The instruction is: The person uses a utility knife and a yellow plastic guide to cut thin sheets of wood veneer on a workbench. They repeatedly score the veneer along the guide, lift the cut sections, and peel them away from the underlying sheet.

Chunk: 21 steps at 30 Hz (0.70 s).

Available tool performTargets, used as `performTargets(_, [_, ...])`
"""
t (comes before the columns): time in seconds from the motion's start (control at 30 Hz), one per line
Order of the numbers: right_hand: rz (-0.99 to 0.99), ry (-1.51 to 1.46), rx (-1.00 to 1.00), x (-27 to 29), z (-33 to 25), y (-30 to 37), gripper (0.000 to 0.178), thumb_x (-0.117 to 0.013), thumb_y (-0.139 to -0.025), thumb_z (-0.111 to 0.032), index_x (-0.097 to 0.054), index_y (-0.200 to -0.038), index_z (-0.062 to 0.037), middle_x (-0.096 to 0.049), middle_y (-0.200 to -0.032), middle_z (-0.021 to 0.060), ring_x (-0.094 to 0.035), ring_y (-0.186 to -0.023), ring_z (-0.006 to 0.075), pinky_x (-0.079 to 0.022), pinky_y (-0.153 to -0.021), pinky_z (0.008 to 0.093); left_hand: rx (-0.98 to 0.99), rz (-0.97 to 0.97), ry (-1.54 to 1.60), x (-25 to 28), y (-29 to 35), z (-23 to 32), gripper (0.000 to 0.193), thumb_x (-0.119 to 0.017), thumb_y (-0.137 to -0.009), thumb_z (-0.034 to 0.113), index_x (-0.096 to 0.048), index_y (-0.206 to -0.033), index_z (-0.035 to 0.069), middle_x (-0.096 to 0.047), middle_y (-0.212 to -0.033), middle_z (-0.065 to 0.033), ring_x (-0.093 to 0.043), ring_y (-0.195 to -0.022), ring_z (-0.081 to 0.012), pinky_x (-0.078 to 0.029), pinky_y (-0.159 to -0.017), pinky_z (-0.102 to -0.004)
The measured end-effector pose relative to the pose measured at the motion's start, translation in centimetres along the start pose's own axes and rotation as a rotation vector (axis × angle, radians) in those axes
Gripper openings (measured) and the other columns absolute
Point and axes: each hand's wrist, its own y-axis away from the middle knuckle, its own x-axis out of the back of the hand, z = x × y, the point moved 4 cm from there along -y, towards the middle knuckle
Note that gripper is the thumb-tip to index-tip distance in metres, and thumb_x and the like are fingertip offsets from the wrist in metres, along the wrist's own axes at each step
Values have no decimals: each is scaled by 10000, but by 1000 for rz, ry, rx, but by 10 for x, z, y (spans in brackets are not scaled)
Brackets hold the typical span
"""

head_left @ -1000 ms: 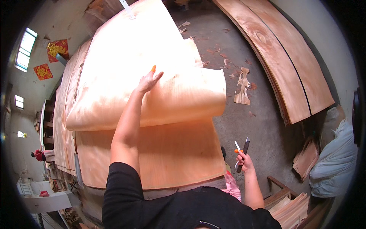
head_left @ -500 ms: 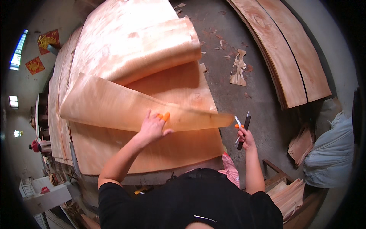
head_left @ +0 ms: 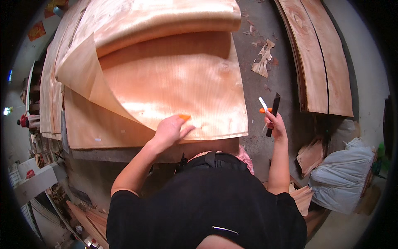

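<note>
A thin, light-brown wood veneer sheet [head_left: 178, 83] lies over the stack in front of me. Its far part is rolled back in a thick curl [head_left: 174, 23], and its near left corner [head_left: 78, 68] is folded up. My left hand [head_left: 168, 132] rests on the sheet by its near edge, thumb and fingers apart, with an orange cover on a finger. Off the sheet's right side, my right hand [head_left: 277, 125] grips a black flat tool [head_left: 275, 104] with a slanted end and a narrow white strip-like tool [head_left: 263, 103]. Orange shows on that hand too.
More veneer [head_left: 95, 135] lies under the sheet. A tall stack of long boards [head_left: 317, 58] stands at the right. Veneer scraps [head_left: 263, 58] litter the grey floor. A pale wrapped bundle [head_left: 342, 176] sits at lower right, beside broken veneer pieces [head_left: 311, 155].
The folded near part of the sheet has swung down flat towards me on the right, leaving only the left corner folded. Both hands stay near their places; the view has shifted.
</note>
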Motion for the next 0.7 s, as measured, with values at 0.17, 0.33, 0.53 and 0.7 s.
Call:
performTargets(0.17, [-165,203,-155,-56,15,-1,225,-570,-853,-229,-586,-962,-33,-464,-560,-61,-353,-434,3,-238,-398,162,118,-72,-361,-98,51,-61,659,-524,-791,497,-450,-1207,-8,-449,-1218,-209,-334,-1221,-308,-232,-991,-507])
performTargets(0.33, [-371,288,-234,-95,48,-9,247,-579,-848,-232,-598,-970,-17,-473,-574,-52,-394,-466,7,-284,-427,160,201,-51,-351,-137,87,-64,775,-552,-770,493,-307,-1323,9,-239,-1396,-179,-191,-1311,-287,-158,-1038,-502])
performTargets(0.53, [-596,486,-287,-145,94,-25,270,-604,-831,-258,-629,-980,-35,-442,-554,-72,-369,-452,7,-246,-403,170,237,101,-234,-156,91,-65,787,-588,-756,444,-287,-1325,-10,-179,-1418,-186,-163,-1319,-302,-162,-1053,-455])
performTargets(0.7, [-596,669,-326,-178,136,-39,234,-622,-813,-249,-648,-923,-45,-470,-553,-58,-393,-456,31,-263,-413,185,290,141,-125,-163,90,-62,793,-585,-767,426,-261,-1329,-31,-151,-1420,-204,-160,-1315,-329,-160,-1068,-420])
